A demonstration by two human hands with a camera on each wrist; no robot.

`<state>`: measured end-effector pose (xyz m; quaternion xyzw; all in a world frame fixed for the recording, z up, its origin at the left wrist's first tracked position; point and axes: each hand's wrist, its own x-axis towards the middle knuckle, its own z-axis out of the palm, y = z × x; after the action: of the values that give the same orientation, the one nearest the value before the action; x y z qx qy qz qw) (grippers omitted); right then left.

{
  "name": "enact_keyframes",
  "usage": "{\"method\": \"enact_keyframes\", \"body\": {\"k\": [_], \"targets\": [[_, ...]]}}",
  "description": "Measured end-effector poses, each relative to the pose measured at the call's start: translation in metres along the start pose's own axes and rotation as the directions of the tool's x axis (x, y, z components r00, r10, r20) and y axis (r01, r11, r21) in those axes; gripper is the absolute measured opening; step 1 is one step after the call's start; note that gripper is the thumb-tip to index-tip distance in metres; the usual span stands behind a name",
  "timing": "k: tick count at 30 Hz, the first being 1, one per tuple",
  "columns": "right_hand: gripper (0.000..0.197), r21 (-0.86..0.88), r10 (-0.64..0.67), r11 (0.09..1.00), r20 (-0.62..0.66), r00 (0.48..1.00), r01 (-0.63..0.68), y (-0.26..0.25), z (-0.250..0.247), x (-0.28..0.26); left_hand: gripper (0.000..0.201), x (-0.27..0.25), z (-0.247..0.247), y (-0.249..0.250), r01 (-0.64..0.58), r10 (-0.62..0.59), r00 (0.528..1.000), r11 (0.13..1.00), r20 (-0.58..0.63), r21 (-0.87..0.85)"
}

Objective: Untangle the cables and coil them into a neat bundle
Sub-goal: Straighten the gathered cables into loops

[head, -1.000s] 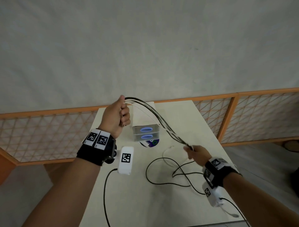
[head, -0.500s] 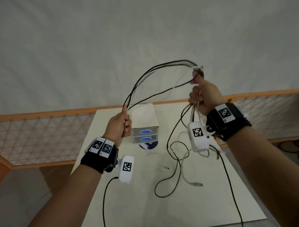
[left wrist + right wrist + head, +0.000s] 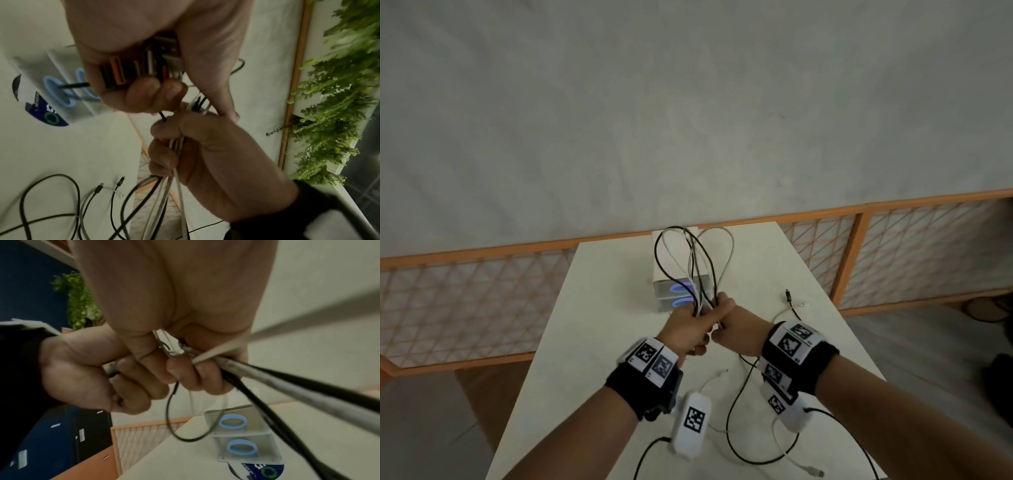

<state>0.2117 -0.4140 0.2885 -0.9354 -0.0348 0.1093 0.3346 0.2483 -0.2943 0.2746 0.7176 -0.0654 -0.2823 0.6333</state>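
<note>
Left hand: the left hand [image 3: 685, 330] is closed in a fist around the lower ends of the cable loops, held above the table. The left wrist view shows its fingers [image 3: 144, 95] curled over a row of plugs [image 3: 141, 68], some with orange insides.
Right hand: the right hand [image 3: 736, 329] is pressed against the left one, knuckle to knuckle. Its fingers [image 3: 164, 155] are curled tight around the trailing white and black strands.
Cable loops: black and white cable loops [image 3: 693, 260] rise from the two fists in tall, narrow arcs toward the far end of the table. They stand in front of the stacked boxes.
Loose cable tails: loose cable tails [image 3: 753, 428] hang below the right wrist and lie curled on the table, nearer the viewer than the fists. Two more cable ends [image 3: 791, 301] with small plugs lie on the table to the right of the fists.
Stacked boxes: two stacked boxes [image 3: 242, 433] with blue oval rings on their fronts sit on the table just beyond the hands.
Table: a pale table [image 3: 592, 342] runs away from the viewer beneath both hands.
Wristbands: each wrist wears a black wristband [image 3: 643, 387] with square black-and-white markers.
</note>
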Motion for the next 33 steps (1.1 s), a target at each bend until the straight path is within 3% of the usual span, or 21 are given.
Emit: {"method": "enact_keyframes", "body": {"k": [4, 8, 11, 15, 18, 20, 22, 25, 33], "targets": [[0.017, 0.108, -0.018, 0.994, -0.081, 0.997, 0.026, -0.005, 0.006, -0.003, 0.040, 0.008, 0.005, 0.002, 0.045, -0.054, 0.994, 0.994, -0.092, -0.104], [0.045, 0.484, 0.149, 0.874, -0.188, 0.971, -0.040, 0.001, 0.010, -0.006, 0.027, 0.012, 0.005, 0.004, 0.062, -0.081, 0.989, 0.986, -0.121, -0.158], [0.054, 0.602, 0.149, 0.798, -0.144, 0.978, -0.033, 0.005, 0.015, -0.009, 0.021, 0.015, 0.004, 0.003, 0.019, -0.026, 0.992, 0.998, -0.124, -0.058], [0.071, 0.585, 0.046, 0.810, -0.142, 0.989, 0.046, 0.006, 0.020, -0.012, 0.018, 0.012, 0.004, 0.003, -0.003, 0.008, 0.998, 0.995, -0.056, 0.096], [0.088, 0.583, -0.031, 0.803, -0.165, 0.986, 0.123, 0.005, 0.019, -0.016, 0.008, 0.014, 0.003, 0.005, 0.005, 0.003, 0.994, 0.997, -0.109, 0.074], [0.090, 0.608, -0.035, 0.778, -0.207, 0.978, 0.157, 0.006, 0.018, -0.015, 0.019, 0.016, 0.005, 0.006, -0.044, 0.048, 0.987, 0.999, -0.156, 0.027], [0.089, 0.636, -0.006, 0.755, -0.239, 0.971, 0.161, 0.007, 0.016, -0.014, 0.027, 0.016, 0.007, 0.009, -0.092, 0.092, 0.973, 0.996, -0.210, 0.012], [0.084, 0.634, -0.033, 0.746, -0.271, 0.962, 0.205, 0.008, 0.013, -0.014, 0.007, 0.017, 0.008, 0.015, -0.151, 0.173, 0.956, 0.983, -0.238, 0.107], [0.063, 0.473, -0.087, 0.839, -0.372, 0.924, 0.269, 0.007, 0.017, -0.013, 0.012, 0.021, 0.002, 0.023, -0.283, 0.393, 0.909, 0.825, -0.138, 0.489]]}}
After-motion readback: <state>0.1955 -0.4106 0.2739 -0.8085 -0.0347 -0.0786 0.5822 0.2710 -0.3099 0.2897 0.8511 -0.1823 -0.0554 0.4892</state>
